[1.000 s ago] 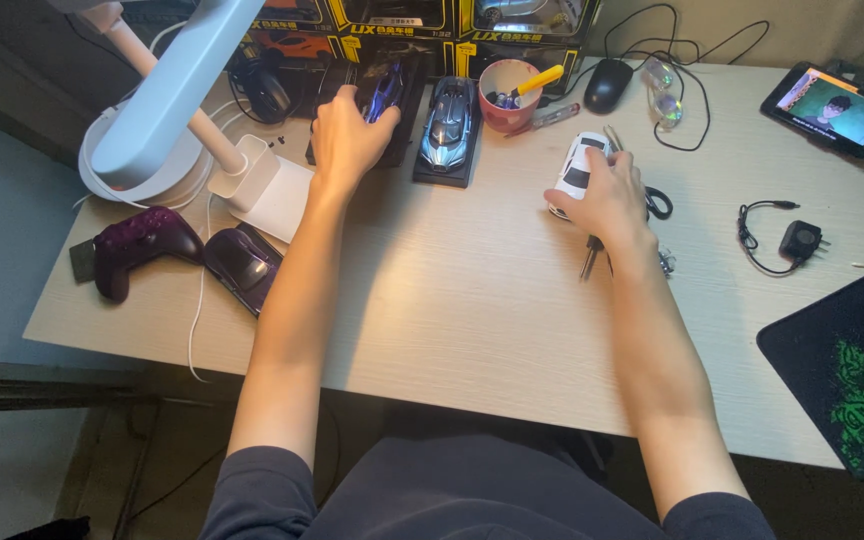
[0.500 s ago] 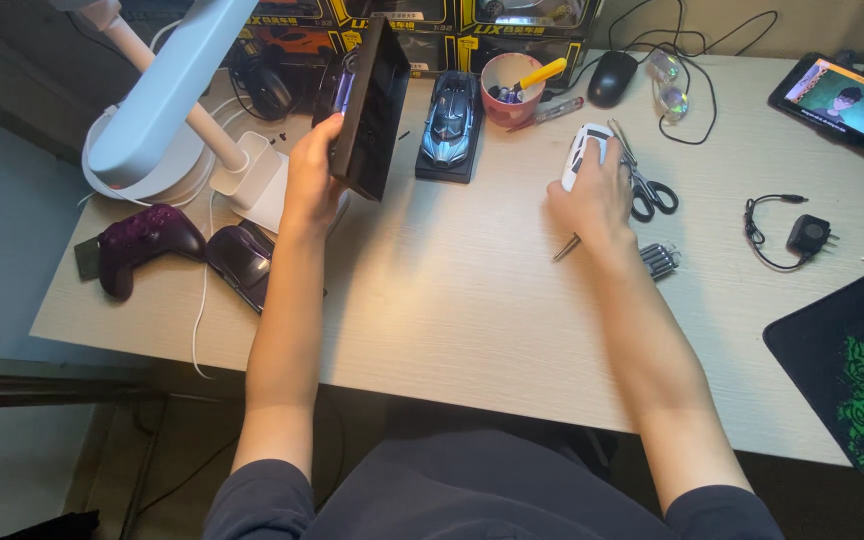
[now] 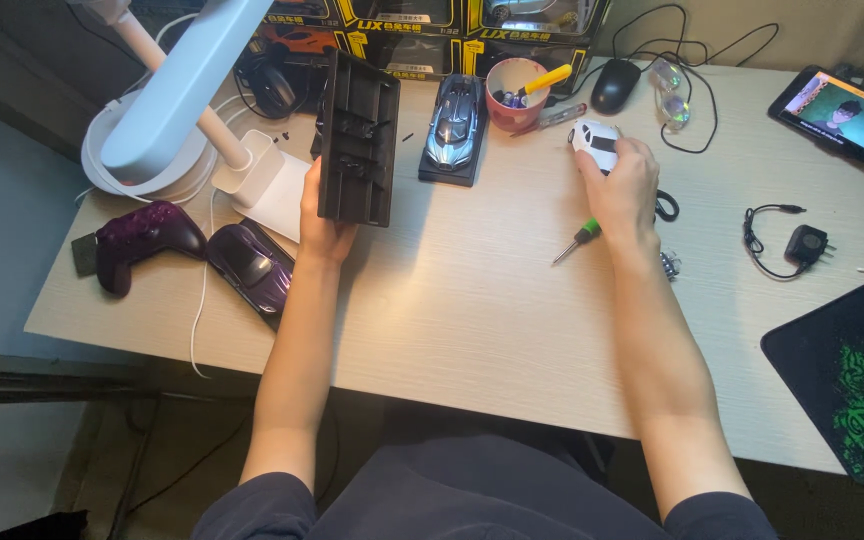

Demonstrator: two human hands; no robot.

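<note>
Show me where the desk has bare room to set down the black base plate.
The widest bare patch is the desk front centre, between the two forearms, below the blue model car. A smaller one lies between the right forearm and the mouse pad. The back edge is crowded: lamp, cup, mouse. Left holds the controller and purple car.

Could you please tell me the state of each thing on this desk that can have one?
Black base: lifted, tilted, held by left hand.
White toy car: on desk, under right hand.
Screwdriver: lying flat, beside right hand.
Phone: screen lit.
Cup: upright, holding pens.
</note>
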